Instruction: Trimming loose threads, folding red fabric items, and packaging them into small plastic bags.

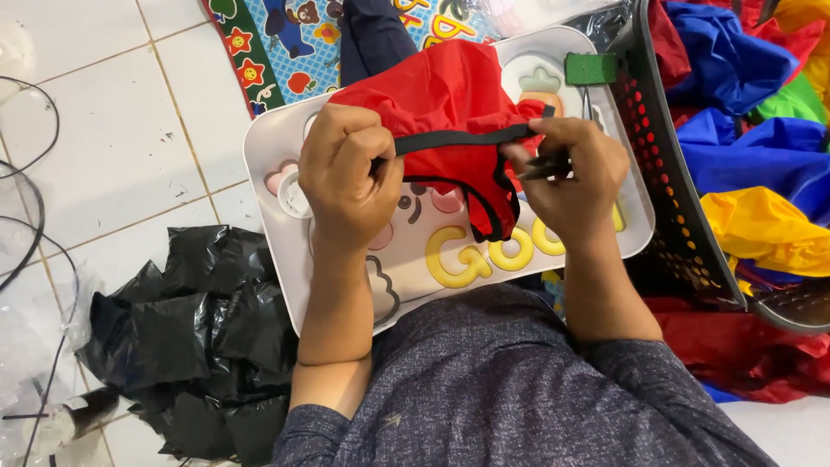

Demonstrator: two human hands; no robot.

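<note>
Nearest the camera is the person's own grey patterned sleeve and lap, filling the lower middle of the view. From there, left to right: cables trail over the white tiled floor, and a crumpled black plastic bag lies on the tiles beside the person's left forearm. Next comes a white lap tray printed with cartoon shapes and yellow letters, serving as the worktop across the knees.

Over the tray, the left hand is clenched around a black elastic band, pulling it taut. The band runs along the edge of a red fabric piece, which is bunched above the tray and hangs partly down between the two hands. The right hand pinches the other end of the band and fabric, and a small dark tool shows among its fingers; what it is cannot be told.

Further right stands a dark perforated basket heaped with blue, yellow, red and green cloth; more red cloth lies on the floor below it.

A likely risk: stretched this tight, the band could slip from either grip and snap back, or the loose red fabric could slide off the tray.
</note>
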